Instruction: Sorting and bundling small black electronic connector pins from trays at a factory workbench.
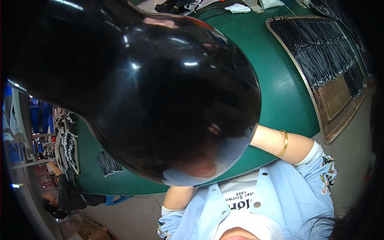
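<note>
Cannot see either hand behind glossy black bulbous object (180, 104); cannot tell state of fingers, spread or pinching. Find thin black strands (109, 164) bunched on green worktop (286, 88), left; more on brown tray (334, 98), right.

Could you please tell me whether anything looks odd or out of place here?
Yes: a large, glossy black dome fills the middle of the view. It looks odd because it blocks much of the green table and hides both hands, leaving only parts of the left arm and right arm visible.
</note>
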{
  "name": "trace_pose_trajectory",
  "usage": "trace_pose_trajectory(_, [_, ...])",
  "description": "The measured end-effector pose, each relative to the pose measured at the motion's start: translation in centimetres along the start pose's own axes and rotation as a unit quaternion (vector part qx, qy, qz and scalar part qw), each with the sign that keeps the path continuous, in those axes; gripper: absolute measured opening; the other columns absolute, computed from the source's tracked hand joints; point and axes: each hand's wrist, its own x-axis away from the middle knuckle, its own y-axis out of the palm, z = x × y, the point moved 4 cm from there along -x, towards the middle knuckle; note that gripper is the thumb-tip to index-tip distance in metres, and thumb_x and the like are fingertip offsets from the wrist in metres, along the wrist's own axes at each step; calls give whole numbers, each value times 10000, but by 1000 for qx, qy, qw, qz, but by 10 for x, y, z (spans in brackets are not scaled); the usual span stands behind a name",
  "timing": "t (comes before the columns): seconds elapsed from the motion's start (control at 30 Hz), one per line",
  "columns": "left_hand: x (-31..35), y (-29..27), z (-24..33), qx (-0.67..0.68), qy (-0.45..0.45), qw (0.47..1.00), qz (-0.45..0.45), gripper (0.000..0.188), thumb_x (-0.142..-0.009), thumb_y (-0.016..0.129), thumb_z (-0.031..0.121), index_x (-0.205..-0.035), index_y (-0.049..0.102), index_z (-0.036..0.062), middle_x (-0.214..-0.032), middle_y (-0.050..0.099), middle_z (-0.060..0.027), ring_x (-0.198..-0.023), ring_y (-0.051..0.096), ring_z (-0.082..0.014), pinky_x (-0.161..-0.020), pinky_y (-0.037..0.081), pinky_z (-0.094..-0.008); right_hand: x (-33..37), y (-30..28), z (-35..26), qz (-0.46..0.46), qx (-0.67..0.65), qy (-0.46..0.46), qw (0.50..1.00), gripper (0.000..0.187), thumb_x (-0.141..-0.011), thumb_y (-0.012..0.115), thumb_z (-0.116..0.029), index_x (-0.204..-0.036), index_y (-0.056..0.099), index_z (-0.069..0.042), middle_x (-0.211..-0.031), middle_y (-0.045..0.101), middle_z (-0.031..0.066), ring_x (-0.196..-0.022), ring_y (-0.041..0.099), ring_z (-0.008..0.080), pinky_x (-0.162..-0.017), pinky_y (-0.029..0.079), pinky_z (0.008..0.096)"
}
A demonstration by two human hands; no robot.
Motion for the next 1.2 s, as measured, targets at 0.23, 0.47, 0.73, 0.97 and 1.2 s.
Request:
trace_pose_trajectory(0.23, [15,21,-21,625,-255,650,-350,639,-816,476,486,-1052,468,-107,-818,597,-254,-542,603,-263,-437,475,-266,2,10,9,-131,33,80,988,346,-903,425,-313,-1097,522,-42,-870,592,57,-509,522,80,-397,412,158])
trace_pose_trajectory(0.47, [19,14,-36,547,-290,738,-268,456,-880,487,338,-1047,444,-84,-715,586,-234,-336,476,-184,-311,379,-233,6,14,-9,-58,108,27,992,259,-881,516,-236,-1058,539,-49,-899,591,27,-719,562,73,-499,476,202])
trace_pose_trajectory(0.73, [15,7,-30,542,-247,776,-208,412,-921,405,309,-1072,377,-73,-723,568,-260,-361,496,-199,-304,385,-232,10,18,-16,-120,59,21,991,219,-896,477,-215,-966,535,-15,-751,591,76,-472,551,131,-356,454,228])
trace_pose_trajectory(0.97, [14,6,-25,515,-258,800,-169,359,-919,421,253,-1068,386,-72,-706,565,-240,-365,498,-197,-305,388,-227,11,20,-19,-124,59,-8,991,180,-863,537,-174,-960,526,-23,-747,588,51,-468,542,104,-364,446,208])
trace_pose_trajectory(1.2, [12,16,-21,479,-239,818,-212,324,-907,442,213,-1081,397,-56,-669,581,-184,-349,475,-139,-313,327,-184,5,7,-14,-51,151,-100,982,168,-788,644,-122,-896,551,-33,-761,584,5,-662,548,52,-575,465,197])
